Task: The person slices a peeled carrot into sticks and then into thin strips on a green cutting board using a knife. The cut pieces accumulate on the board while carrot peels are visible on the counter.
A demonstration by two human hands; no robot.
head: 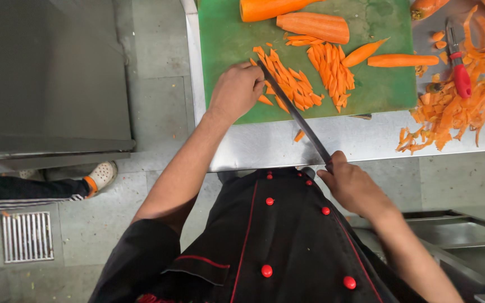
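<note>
Steel surface [265,147] carries your green board [228,33]. Your right hand [355,188], at five o'clock, has its grip closed on the knife [296,112]; your left hand [237,90], fingers curled, steadies the carrot strips [293,84] at the board's centre.

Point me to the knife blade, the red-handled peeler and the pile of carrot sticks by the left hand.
knife blade [296,112], head view, mid-blade.
red-handled peeler [462,80], head view, handle.
carrot sticks [293,84], head view, middle of pile.

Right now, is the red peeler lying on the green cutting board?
No, the red peeler lies on the metal table among carrot peels, beside the green board.
</note>
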